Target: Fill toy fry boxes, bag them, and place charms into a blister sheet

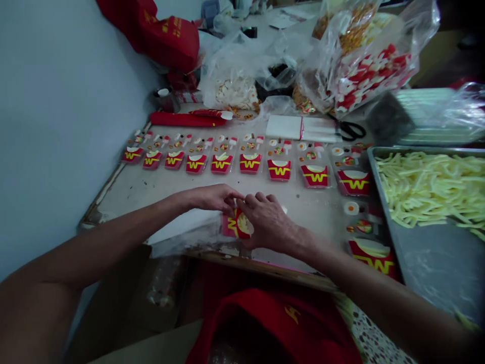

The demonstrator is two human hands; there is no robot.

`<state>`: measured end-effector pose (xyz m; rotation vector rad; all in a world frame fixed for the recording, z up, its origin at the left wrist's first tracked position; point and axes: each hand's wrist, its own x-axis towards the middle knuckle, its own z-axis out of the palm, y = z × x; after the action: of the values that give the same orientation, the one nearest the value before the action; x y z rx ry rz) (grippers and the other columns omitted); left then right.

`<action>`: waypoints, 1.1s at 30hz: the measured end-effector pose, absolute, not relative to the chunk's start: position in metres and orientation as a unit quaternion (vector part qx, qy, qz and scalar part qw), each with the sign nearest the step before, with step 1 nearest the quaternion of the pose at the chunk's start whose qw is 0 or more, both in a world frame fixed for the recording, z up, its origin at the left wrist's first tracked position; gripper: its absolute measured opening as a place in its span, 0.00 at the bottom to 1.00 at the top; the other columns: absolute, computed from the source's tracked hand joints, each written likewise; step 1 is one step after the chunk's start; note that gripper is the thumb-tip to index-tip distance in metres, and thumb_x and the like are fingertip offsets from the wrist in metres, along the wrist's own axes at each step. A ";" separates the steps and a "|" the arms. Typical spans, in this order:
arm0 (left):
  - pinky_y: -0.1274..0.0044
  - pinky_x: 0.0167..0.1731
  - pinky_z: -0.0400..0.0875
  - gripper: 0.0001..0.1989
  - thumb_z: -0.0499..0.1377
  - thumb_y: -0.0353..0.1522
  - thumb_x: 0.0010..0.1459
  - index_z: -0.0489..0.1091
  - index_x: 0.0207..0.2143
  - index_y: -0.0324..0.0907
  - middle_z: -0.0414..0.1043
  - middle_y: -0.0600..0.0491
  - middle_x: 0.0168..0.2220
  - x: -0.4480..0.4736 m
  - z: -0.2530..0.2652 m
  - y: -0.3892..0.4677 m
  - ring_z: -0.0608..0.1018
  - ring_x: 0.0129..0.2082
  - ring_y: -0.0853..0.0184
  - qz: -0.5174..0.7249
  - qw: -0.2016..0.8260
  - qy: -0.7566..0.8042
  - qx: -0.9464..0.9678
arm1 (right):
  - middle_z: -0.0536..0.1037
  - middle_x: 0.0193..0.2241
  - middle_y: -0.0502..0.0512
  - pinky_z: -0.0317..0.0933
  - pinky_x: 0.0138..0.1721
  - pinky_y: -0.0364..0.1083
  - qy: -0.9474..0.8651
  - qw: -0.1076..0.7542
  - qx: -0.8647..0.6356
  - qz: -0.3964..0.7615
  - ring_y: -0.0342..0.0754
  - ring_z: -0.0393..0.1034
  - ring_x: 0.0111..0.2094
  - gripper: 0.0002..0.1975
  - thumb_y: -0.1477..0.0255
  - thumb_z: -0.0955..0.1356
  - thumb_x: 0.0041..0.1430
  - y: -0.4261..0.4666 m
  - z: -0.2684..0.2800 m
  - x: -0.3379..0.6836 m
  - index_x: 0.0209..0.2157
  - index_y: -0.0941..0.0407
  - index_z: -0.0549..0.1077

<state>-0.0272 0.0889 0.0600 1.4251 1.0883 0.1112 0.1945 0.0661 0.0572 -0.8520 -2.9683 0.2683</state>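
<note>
At the near edge of the table, a small red fries pack [230,225] with a yellow W lies sideways in clear plastic, pale fry pieces showing at its open end. My left hand [215,197] is closed, its fingertips pinching at the pack's upper edge. From the right, my right hand [267,220] curls over the other end and grips it, hiding part of the pack. The two hands' fingertips nearly meet. Beside my left forearm lies a sheet of clear plastic film [185,232].
Several finished-looking W packs [249,163] with miniature food pieces form a row behind my hands. A metal tray [394,232] of pale fry strips stands right. Black scissors [350,131], a banded white stack [284,127] and plastic bags of small pieces [373,76] sit behind.
</note>
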 end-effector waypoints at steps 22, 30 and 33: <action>0.68 0.53 0.67 0.21 0.59 0.27 0.55 0.70 0.52 0.39 0.69 0.44 0.49 0.035 0.034 -0.032 0.70 0.50 0.56 0.014 0.011 0.755 0.656 | 0.73 0.45 0.66 0.61 0.39 0.53 -0.877 0.055 -0.473 0.064 0.61 0.65 0.45 0.36 0.55 0.77 0.46 0.002 0.030 0.217 0.51 0.60 0.68; 0.71 0.37 0.70 0.11 0.52 0.25 0.62 0.74 0.40 0.36 0.74 0.42 0.38 0.045 0.048 -0.015 0.78 0.38 0.56 -0.069 -0.015 0.741 0.668 | 0.72 0.42 0.65 0.61 0.37 0.54 -0.866 0.071 -0.490 0.073 0.60 0.64 0.43 0.33 0.54 0.76 0.45 0.001 0.029 0.211 0.47 0.60 0.70; 0.72 0.39 0.69 0.10 0.53 0.26 0.62 0.74 0.39 0.38 0.76 0.43 0.38 0.059 0.049 -0.018 0.78 0.39 0.58 -0.011 -0.032 0.734 0.679 | 0.71 0.43 0.66 0.61 0.37 0.54 -0.868 0.081 -0.486 0.068 0.61 0.63 0.42 0.29 0.56 0.75 0.47 -0.003 0.035 0.210 0.46 0.60 0.72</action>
<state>0.0588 -0.0179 0.0491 2.1762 2.3533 -0.0352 0.2098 -0.0027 0.0353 -1.4522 -2.5938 0.2019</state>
